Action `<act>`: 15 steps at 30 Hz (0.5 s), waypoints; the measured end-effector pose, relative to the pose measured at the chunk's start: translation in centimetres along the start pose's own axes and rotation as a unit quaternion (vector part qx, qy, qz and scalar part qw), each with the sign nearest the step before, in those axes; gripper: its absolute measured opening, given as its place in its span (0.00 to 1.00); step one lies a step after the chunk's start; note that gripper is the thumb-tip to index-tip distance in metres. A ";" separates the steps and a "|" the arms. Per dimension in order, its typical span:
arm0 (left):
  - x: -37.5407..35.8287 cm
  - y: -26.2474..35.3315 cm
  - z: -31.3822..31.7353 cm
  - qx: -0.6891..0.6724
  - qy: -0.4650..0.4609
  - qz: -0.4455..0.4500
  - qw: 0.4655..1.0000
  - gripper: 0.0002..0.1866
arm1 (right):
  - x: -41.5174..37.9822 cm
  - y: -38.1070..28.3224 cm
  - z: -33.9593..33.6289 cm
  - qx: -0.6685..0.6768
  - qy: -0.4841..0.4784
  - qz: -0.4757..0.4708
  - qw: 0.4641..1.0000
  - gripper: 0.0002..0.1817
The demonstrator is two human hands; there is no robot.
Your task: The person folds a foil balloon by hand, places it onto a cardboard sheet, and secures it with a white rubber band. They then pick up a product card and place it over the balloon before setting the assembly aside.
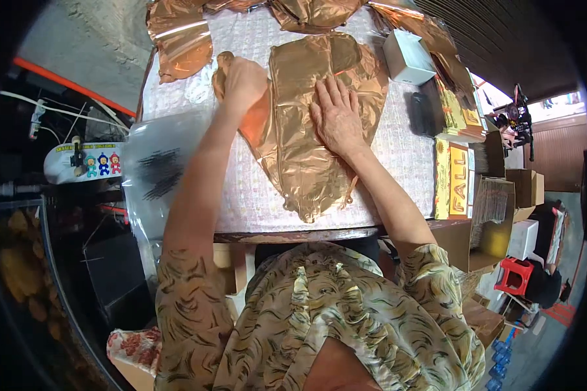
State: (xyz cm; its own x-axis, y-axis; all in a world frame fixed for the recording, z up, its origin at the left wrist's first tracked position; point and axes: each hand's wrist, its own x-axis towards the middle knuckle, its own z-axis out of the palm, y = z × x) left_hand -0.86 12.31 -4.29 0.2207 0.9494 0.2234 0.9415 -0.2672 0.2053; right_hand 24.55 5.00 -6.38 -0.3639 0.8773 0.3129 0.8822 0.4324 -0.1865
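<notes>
A flat, copper-gold foil balloon (300,143) lies on the patterned tablecloth in front of me, partly folded over itself. My left hand (244,81) is closed on the balloon's left flap, whose orange-tinted face shows below the wrist; the fingertips are mostly hidden. Flat on the right half of the foil rests my right hand (338,117), fingers stretched out and holding nothing. Small tabs stick out along the balloon's lower end near the table edge.
More copper foil pieces (182,49) lie along the far edge. A white box (407,57), a dark bundle (424,113) and yellow-red "FALL" packages (456,179) stand at the right. On the left is a clear plastic bag (156,163) with dark contents.
</notes>
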 end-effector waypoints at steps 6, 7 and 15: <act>4.0 1.6 -1.8 -0.156 -0.106 -0.265 0.946 0.28 | 0.1 0.1 -0.2 0.016 0.013 -0.006 1.000 0.31; 4.4 1.6 -1.7 -0.158 -0.106 -0.267 0.945 0.28 | 0.1 0.1 -0.1 0.013 0.015 -0.003 1.000 0.31; 5.1 2.1 -1.8 -0.204 -0.110 -0.233 0.944 0.19 | 0.0 0.0 -0.5 0.005 0.010 -0.008 1.000 0.31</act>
State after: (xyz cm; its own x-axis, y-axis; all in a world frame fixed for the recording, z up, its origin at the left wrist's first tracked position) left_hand 1.80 16.32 -1.01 -0.1032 0.9788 -0.1767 0.7827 0.1895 0.5929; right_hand 24.74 4.87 -5.92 -0.3723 0.8660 0.3340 0.8733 0.4487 -0.1898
